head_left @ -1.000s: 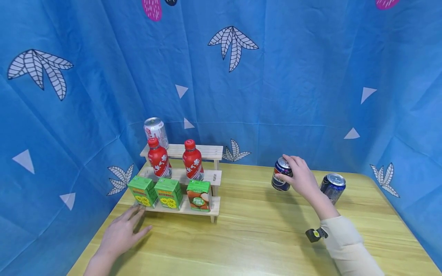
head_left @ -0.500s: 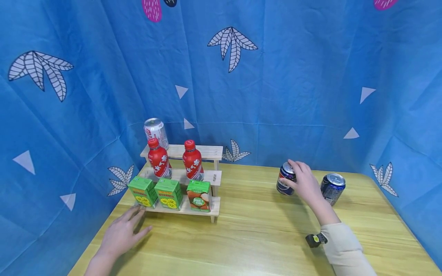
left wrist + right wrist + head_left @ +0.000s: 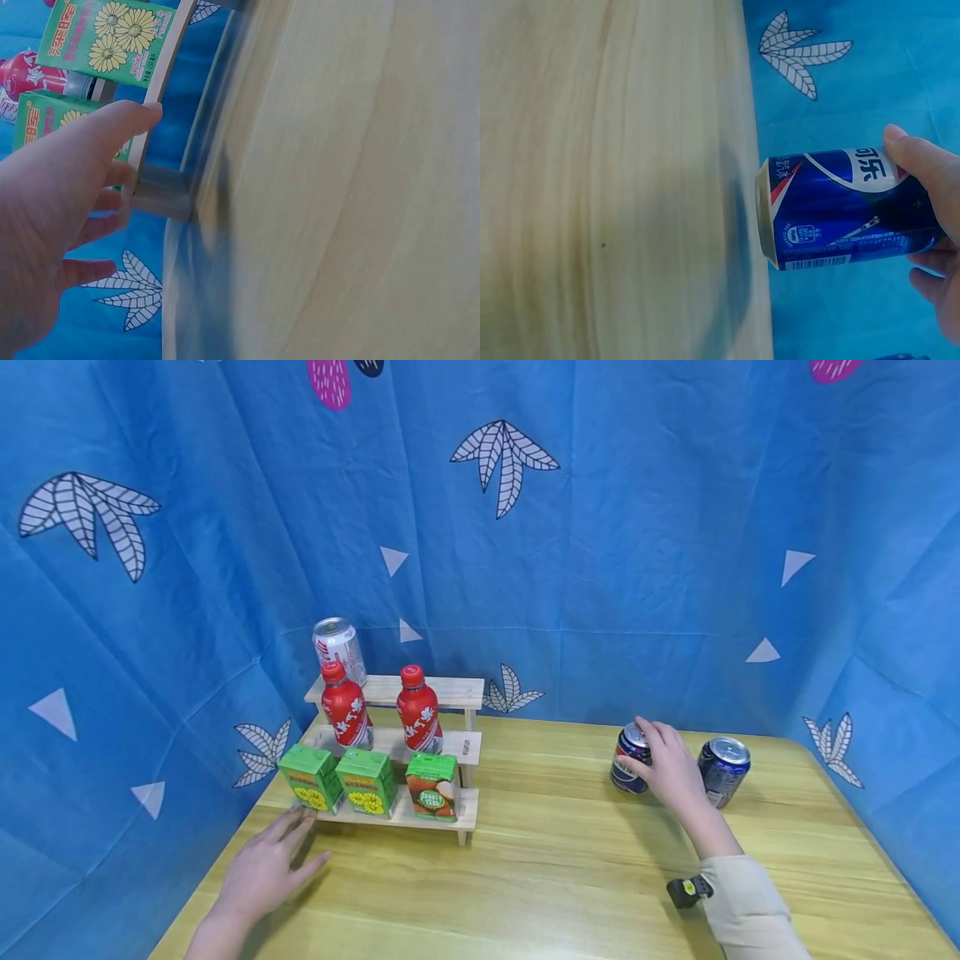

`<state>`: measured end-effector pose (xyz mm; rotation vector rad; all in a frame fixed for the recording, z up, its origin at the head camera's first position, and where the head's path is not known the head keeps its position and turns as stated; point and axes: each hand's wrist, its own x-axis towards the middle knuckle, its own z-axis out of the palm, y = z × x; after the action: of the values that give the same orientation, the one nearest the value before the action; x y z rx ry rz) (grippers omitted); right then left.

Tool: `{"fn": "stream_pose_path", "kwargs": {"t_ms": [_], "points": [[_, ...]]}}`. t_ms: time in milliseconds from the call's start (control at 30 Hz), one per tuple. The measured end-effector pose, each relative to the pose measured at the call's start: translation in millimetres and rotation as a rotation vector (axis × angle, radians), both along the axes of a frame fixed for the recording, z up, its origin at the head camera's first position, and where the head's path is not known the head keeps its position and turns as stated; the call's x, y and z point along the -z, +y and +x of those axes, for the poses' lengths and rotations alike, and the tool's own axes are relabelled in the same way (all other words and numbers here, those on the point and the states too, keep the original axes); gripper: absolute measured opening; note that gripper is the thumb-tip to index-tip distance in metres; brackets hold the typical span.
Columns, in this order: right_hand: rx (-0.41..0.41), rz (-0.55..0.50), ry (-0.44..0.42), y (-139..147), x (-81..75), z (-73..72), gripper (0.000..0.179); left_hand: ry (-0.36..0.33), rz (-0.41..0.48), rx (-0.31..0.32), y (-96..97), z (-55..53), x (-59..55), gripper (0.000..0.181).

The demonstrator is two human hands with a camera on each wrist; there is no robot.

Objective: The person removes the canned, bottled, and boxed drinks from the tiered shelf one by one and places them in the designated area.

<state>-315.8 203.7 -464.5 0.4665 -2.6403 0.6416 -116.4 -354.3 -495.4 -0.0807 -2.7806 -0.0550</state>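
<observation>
Near the rightmost can (image 3: 723, 772), the right hand (image 3: 667, 766) curls its fingers (image 3: 656, 733) round a blue cola can (image 3: 832, 210), sideways drift risking collision, while the left hand (image 3: 258, 870) spreads empty.

Bright, fairly even light fills the head view, leaving a pale sheen on the near middle of the wooden surface (image 3: 517, 877) and soft shadows beside the left hand (image 3: 258, 870) and below the right hand (image 3: 666, 768). Both wrist views look dimmer and slightly hazy, with blurry-edged shadows on the surface; printing on the blue can (image 3: 847, 206) is readable.
</observation>
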Motion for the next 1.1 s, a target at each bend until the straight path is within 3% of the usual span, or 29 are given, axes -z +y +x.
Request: {"fn": "stream_pose_path", "kwargs": {"t_ms": [300, 833, 1100], "points": [[0.028, -0.009, -0.046, 5.8, 5.2, 1.3, 0.077, 0.041, 0.003, 0.01, 1.1, 0.4, 0.4, 0.069], [0.046, -0.018, -0.082, 14.2, 9.7, 2.7, 0.077, -0.003, 0.014, -0.007, 3.0, 3.0, -2.0, 0.071], [0.055, -0.059, -0.084, 12.9, 10.2, 3.9, 0.075, 0.011, 0.006, -0.006, 3.4, 2.3, -1.8, 0.071]]}}
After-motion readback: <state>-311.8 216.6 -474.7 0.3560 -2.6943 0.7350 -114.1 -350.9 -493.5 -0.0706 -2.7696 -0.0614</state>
